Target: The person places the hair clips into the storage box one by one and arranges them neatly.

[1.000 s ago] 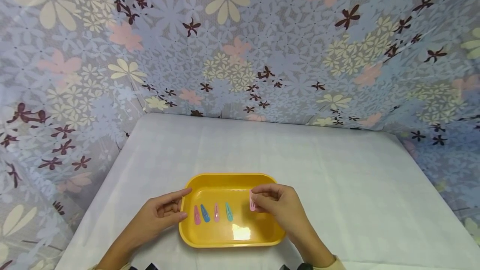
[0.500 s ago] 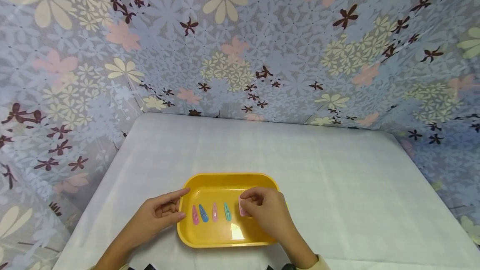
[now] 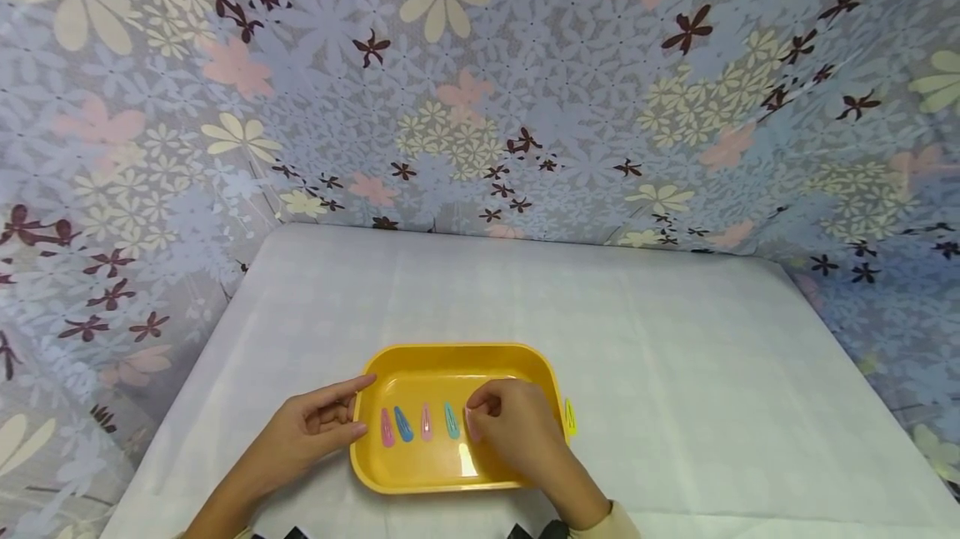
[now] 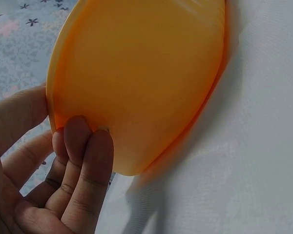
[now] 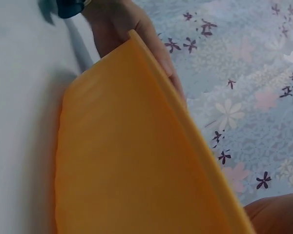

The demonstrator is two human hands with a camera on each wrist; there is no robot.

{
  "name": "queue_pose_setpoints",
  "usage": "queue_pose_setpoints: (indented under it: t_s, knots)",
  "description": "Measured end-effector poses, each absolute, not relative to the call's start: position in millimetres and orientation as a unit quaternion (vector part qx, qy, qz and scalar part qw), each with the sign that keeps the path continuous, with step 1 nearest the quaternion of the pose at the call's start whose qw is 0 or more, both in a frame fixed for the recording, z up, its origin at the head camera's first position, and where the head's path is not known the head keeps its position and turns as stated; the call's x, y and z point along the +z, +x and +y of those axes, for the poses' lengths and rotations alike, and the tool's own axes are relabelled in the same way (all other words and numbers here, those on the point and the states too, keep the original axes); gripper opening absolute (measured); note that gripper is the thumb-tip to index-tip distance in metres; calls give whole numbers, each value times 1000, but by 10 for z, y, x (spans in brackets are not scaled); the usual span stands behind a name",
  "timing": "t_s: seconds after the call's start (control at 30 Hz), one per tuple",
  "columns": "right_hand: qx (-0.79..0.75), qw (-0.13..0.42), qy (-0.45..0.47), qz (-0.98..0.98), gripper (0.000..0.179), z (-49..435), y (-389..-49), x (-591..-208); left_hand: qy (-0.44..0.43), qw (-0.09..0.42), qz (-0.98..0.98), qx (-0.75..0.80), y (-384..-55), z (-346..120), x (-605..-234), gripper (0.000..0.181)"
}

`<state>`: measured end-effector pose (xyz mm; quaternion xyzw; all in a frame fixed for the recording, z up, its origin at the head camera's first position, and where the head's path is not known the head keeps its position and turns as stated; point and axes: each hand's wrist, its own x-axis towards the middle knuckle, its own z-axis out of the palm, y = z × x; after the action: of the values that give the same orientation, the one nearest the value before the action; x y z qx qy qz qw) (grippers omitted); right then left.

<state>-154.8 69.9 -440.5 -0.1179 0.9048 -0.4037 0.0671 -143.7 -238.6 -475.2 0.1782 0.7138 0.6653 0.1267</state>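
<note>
In the head view, a yellow tray (image 3: pixel 450 482) stands near the front of the table. My left hand (image 3: pixel 318 424) holds its left end, index finger and thumb at the rim; in the left wrist view several fingers (image 4: pixel 95 161) press the tray's outer wall. My right hand (image 3: pixel 517 426) reaches over the right half and pinches a light pink snap hair clip (image 3: pixel 472 425), partly covered by the fingers. Left of it, spaced in a row, lie a teal clip (image 3: pixel 452 421), a light pink clip (image 3: pixel 426 422), a blue clip (image 3: pixel 403 424) and a darker pink clip (image 3: pixel 387 428).
A neon yellow hair clip (image 3: pixel 570 417) lies on the white-covered table (image 3: pixel 712 406), just outside the tray's right wall. Flower-patterned cloth (image 3: pixel 480 106) rises behind the table and along both sides.
My right hand has carried the light pink clip left and lower, close to the teal one. The neon yellow clip has come into sight. My left hand keeps its place at the tray.
</note>
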Motion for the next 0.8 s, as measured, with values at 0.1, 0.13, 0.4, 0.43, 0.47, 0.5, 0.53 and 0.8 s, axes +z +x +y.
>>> queue_pose_setpoints:
  t_s: [0.1, 0.13, 0.4, 0.43, 0.47, 0.5, 0.53, 0.8]
  knots:
    - [-406, 81, -120, 902, 10, 679, -1567, -4398, 174, 126, 716, 665, -1437, -2388, -4755, 55]
    - [-406, 85, -119, 902, 10, 672, -1573, -4396, 173, 127, 716, 665, -1437, -2389, -4756, 55]
    - [-408, 90, -111, 902, 9, 647, -1599, -4402, 174, 125, 717, 663, -1438, -2389, -4756, 55]
    - [-406, 89, -111, 903, 9, 644, -1601, -4406, 174, 125, 717, 663, -1438, -2388, -4755, 55]
    - [-404, 89, -110, 904, 9, 641, -1602, -4410, 174, 125, 717, 663, -1437, -2388, -4753, 55]
    - [-400, 87, -110, 906, 9, 638, -1604, -4418, 174, 126, 717, 664, -1436, -2388, -4752, 55]
    - [-396, 85, -109, 908, 9, 634, -1605, -4421, 174, 126, 716, 664, -1435, -2389, -4749, 55]
    - [-360, 66, -99, 925, 10, 606, -1608, -4448, 174, 125, 715, 665, -1440, -2384, -4740, 55]
